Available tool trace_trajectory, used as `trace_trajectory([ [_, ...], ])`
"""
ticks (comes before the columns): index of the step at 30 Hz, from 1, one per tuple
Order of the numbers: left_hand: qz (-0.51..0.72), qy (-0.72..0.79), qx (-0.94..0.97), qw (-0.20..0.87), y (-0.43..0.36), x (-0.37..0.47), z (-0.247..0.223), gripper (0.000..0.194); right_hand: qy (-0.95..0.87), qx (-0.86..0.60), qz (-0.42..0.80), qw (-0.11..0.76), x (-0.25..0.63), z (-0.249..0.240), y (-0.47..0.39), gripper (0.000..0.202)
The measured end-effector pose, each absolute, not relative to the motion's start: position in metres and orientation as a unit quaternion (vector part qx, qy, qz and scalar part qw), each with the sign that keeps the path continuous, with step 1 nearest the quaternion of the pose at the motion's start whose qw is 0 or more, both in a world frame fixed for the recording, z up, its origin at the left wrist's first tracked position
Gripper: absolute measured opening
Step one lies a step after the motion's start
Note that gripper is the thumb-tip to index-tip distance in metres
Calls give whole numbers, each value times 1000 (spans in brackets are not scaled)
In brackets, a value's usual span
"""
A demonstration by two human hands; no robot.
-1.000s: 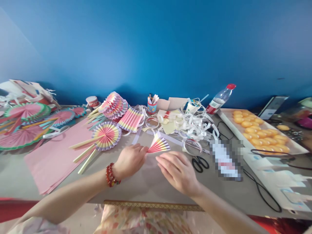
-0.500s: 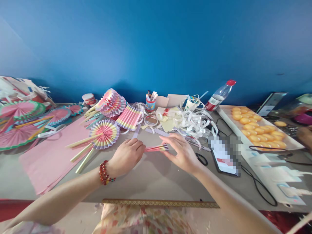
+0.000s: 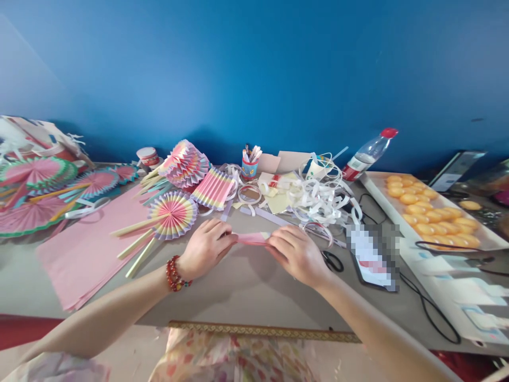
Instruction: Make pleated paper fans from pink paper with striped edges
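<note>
Between my hands, above the grey table (image 3: 254,297), a narrow folded strip of pink pleated paper (image 3: 251,238) lies level. My left hand (image 3: 207,246) pinches its left end, with the fingers curled closed. At the other end my right hand (image 3: 296,253) is closed on the paper, thumb and fingertips together. Left of my left hand rests a round pleated paper fan (image 3: 173,215) in pink, yellow and lilac, with pale sticks. Behind it are a partly spread pleated paper (image 3: 214,189) and a bunched pleated paper stack (image 3: 185,164).
Pink paper sheets (image 3: 75,265) and finished fans (image 3: 35,172) lie left. Behind are a pen cup (image 3: 250,167), curled white paper strips (image 3: 324,199) and a tilted bottle (image 3: 369,154). Scissors (image 3: 333,261), a phone (image 3: 371,260), a tray of yellow pieces (image 3: 377,193) and a power strip (image 3: 453,297) stand right.
My right hand has gone from loosely spread fingers to a pinch on the paper's right end. The paper has turned, now showing a plain pink face rather than striped pleat edges.
</note>
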State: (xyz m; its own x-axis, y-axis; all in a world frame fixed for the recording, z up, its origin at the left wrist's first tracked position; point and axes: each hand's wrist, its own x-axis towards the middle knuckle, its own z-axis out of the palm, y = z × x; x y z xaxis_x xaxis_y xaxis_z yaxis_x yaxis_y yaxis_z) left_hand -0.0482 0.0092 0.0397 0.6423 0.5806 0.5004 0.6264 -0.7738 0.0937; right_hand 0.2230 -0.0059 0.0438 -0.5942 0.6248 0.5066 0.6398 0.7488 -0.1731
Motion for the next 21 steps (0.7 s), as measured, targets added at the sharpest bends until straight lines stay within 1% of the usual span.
trace_trajectory([
  [5, -246, -304, -914, 106, 5, -51, 31, 19, -902, -329, -91, 263, 224, 33, -15, 17],
  [9, -223, -272, -927, 133, -1, -55, 23, 17, -922, -300, -137, 203, 226, 24, -21, 23],
  [12, -194, -282, -931, 131, -5, -55, 16, 17, -932, -296, -121, 172, 227, 17, -23, 25],
  [17, -135, -284, -946, 82, -14, -56, 7, 19, -940, -300, -81, 142, 226, 3, -27, 24],
  [21, -116, -319, -940, 34, -16, -59, 2, 20, -931, -335, -37, 142, 225, -2, -28, 23],
])
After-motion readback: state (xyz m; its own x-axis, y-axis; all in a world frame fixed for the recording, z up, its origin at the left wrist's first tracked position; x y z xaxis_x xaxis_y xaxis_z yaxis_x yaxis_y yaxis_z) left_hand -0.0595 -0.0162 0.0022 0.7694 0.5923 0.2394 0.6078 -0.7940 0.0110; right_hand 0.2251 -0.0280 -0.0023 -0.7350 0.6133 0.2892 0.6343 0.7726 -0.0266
